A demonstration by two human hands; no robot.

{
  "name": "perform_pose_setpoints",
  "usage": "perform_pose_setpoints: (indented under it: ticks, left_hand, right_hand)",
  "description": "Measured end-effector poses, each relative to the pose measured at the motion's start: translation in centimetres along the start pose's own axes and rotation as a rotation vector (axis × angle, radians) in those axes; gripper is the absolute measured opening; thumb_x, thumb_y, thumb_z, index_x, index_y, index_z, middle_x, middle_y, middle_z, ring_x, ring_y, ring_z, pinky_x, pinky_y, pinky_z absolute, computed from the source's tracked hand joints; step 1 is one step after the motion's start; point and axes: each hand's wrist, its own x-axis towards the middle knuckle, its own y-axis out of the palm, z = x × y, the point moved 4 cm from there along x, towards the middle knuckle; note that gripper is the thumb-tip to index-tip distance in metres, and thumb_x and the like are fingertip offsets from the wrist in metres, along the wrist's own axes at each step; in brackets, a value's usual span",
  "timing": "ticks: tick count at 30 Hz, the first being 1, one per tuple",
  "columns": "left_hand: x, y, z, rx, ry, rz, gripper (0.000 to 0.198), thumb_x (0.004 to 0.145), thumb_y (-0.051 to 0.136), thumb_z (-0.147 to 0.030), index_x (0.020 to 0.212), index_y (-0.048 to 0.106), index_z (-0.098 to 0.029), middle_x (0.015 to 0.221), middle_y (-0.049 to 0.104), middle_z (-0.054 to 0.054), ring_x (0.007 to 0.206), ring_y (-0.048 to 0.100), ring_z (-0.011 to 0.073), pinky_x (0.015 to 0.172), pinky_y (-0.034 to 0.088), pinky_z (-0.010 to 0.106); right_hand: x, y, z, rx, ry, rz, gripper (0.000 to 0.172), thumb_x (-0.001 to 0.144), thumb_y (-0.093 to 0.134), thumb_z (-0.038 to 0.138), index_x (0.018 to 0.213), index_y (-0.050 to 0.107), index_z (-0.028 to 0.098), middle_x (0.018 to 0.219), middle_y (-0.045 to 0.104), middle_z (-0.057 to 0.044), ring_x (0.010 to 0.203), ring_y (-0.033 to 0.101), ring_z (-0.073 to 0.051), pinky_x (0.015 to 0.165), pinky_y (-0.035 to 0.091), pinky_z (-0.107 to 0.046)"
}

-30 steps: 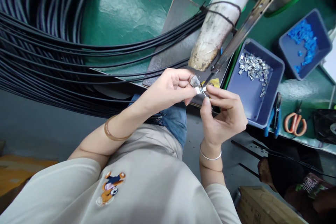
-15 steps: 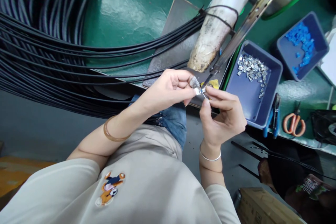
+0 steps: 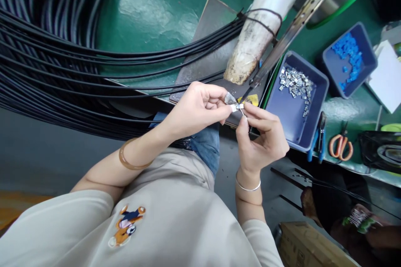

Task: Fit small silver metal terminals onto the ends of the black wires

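Observation:
My left hand [image 3: 203,104] is closed in a pinch, with pale wrapping on the thumb tip and grey wrapping on the index tip. At its fingertips is a small silvery metal connector [image 3: 240,106]. My right hand [image 3: 265,133] is closed too; its index fingertip is close to the connector. A thin pale wire [image 3: 242,112] runs from the connector to the right thumb and fingertips. Just above the connector sits the dark tip of a soldering iron [image 3: 266,64], which slants down from the upper right. Fingers partly hide the connector.
A metal plate [image 3: 216,14] lies under a wrapped white tube [image 3: 266,21]. Black cables [image 3: 150,55] fill the left. One bin [image 3: 290,123] holds metal pieces; another bin [image 3: 332,73] holds blue pieces. Pliers [image 3: 320,139] and orange-handled cutters [image 3: 341,146] lie right. Another person's arm [image 3: 382,233] shows lower right.
The view has shifted, so the bins and tools on the right appear further left. Both hands keep their pinch at the connector, with only slight finger movement.

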Motion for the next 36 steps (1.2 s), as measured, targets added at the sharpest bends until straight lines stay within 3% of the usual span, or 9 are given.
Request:
perform_pose_setpoints:
  ticks: [8,21,28,31,36]
  left_hand:
    - [0.2,0.1,0.3,-0.006,0.003,-0.032,0.014,0.08,0.063,-0.013,0.066,0.063,-0.015,0.056,0.059,0.0,0.05,0.051,0.0056,0.046,0.039,0.018]
    - [0.2,-0.1,-0.2,0.012,0.021,0.013,0.019,0.079,0.061,-0.008,0.06,0.059,-0.012,0.05,0.054,-0.002,0.044,0.042,0.0024,0.04,0.031,0.015]
    - [-0.1,0.2,0.1,0.126,0.061,0.011,0.016,0.083,0.062,-0.013,0.066,0.062,-0.011,0.055,0.057,-0.001,0.048,0.046,0.0038,0.044,0.035,0.016]
    - [-0.6,0.1,0.2,0.222,0.164,-0.073,0.006,0.083,0.066,-0.016,0.078,0.066,-0.011,0.065,0.063,0.001,0.053,0.052,0.0056,0.048,0.039,0.018]
    - [-2.0,0.4,-0.3,0.549,0.538,-0.194,0.012,0.09,0.058,-0.015,0.092,0.07,-0.012,0.08,0.072,0.004,0.071,0.063,0.0094,0.067,0.049,0.021]
  right_hand:
    - [0.4,0.2,-0.1,0.041,0.037,0.018,0.017,0.081,0.067,0.008,0.09,0.06,0.02,0.106,0.074,-0.005,0.092,0.074,-0.018,0.077,0.066,-0.034]
    - [0.9,0.0,0.8,-0.041,-0.024,0.028,0.017,0.079,0.069,0.007,0.085,0.061,0.02,0.104,0.076,-0.003,0.088,0.075,-0.015,0.077,0.064,-0.029]
    - [0.3,-0.1,0.6,-0.05,-0.03,-0.011,0.018,0.078,0.068,0.005,0.086,0.06,0.02,0.101,0.077,-0.003,0.085,0.075,-0.014,0.075,0.064,-0.028]
    - [0.2,-0.1,0.6,-0.071,-0.038,-0.031,0.019,0.078,0.068,0.005,0.088,0.061,0.02,0.099,0.077,-0.003,0.085,0.075,-0.014,0.076,0.063,-0.027]
    - [-0.1,0.0,0.7,-0.106,-0.071,-0.069,0.019,0.077,0.07,0.004,0.087,0.063,0.018,0.096,0.077,-0.004,0.086,0.074,-0.013,0.079,0.061,-0.026]
